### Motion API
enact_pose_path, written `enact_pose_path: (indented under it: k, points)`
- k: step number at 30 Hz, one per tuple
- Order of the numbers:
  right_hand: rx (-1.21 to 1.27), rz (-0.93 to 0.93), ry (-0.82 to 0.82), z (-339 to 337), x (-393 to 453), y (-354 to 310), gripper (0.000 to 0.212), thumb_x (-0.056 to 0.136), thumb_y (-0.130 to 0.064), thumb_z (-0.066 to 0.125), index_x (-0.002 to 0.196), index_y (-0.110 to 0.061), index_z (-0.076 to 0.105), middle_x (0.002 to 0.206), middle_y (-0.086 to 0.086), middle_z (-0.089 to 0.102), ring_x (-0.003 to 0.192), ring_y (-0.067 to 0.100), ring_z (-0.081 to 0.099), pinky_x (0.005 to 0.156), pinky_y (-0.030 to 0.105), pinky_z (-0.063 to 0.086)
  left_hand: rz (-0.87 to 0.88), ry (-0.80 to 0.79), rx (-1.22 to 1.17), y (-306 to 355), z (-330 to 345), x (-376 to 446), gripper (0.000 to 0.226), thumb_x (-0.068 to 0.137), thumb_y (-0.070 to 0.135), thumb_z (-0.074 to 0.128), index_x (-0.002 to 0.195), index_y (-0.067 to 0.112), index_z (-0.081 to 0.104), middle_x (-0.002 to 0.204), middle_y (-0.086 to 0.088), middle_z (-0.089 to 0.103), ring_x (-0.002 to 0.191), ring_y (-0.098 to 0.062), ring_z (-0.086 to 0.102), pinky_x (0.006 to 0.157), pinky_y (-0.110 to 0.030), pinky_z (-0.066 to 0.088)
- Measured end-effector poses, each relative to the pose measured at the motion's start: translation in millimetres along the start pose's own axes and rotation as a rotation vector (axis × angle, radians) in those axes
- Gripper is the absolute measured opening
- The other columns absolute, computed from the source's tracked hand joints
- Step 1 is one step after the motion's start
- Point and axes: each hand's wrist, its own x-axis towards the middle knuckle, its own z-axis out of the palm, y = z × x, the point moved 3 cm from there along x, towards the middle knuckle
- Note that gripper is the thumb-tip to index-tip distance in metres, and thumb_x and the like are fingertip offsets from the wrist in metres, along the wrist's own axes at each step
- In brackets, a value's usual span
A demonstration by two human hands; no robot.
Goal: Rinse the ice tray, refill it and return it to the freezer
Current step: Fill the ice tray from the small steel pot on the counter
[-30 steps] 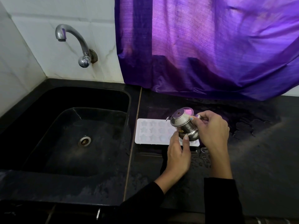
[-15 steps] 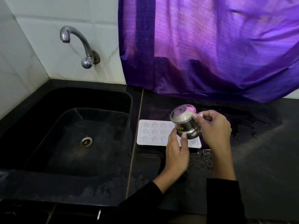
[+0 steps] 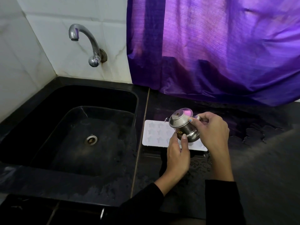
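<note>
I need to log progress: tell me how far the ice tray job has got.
Done, apparently: the white ice tray lies on the wet dark counter beside the sink, so rinsing looks finished. In hand: the right hand tilts a small steel pot over the tray, and the left hand steadies its base; refilling is underway. Left: finish filling and return it to the freezer.

Shiny metal jug (image 3: 183, 127), matt white plastic tray (image 3: 155, 133)
</note>
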Motion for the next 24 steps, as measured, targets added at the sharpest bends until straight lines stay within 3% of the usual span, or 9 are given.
enact_pose_path:
  k: [9,19,22,24]
  points:
    - [-0.041,-0.010,-0.002,5.0,0.4,-1.9,0.018,0.082,-0.042,0.068,0.087,-0.025,0.065,0.080,-0.004,0.066,0.084,0.020,0.064,0.071,0.030,0.039,-0.034,0.012,0.006,-5.7,-0.6,2.3,0.035,0.100,0.039,0.035,0.129,0.027,0.050,0.121,0.007,0.058,0.108,0.003,0.052,0.080,-0.005,0.034]
    - [-0.078,-0.014,0.003,5.4,0.8,-1.3,0.022,0.084,-0.041,0.068,0.095,-0.022,0.068,0.083,-0.002,0.067,0.082,0.019,0.062,0.070,0.029,0.039,-0.056,0.007,0.030,-7.6,0.0,2.3,0.036,0.100,0.039,0.034,0.130,0.027,0.049,0.123,0.009,0.056,0.105,0.008,0.048,0.078,-0.003,0.032]
    - [-0.060,-0.007,0.011,5.1,2.0,1.1,0.020,0.084,-0.042,0.067,0.092,-0.023,0.067,0.085,0.000,0.069,0.084,0.020,0.064,0.071,0.030,0.041,-0.036,0.023,0.035,-6.2,-1.2,1.9,0.036,0.100,0.040,0.034,0.131,0.027,0.048,0.124,0.007,0.055,0.111,-0.001,0.049,0.085,-0.012,0.034]
    - [-0.041,-0.005,0.006,3.6,2.2,1.2,0.019,0.085,-0.042,0.066,0.091,-0.024,0.066,0.085,-0.002,0.069,0.084,0.019,0.063,0.072,0.030,0.041,-0.032,0.031,0.033,-3.7,-3.3,1.5,0.037,0.100,0.038,0.035,0.134,0.027,0.045,0.126,0.011,0.051,0.111,0.002,0.045,0.090,-0.017,0.032]
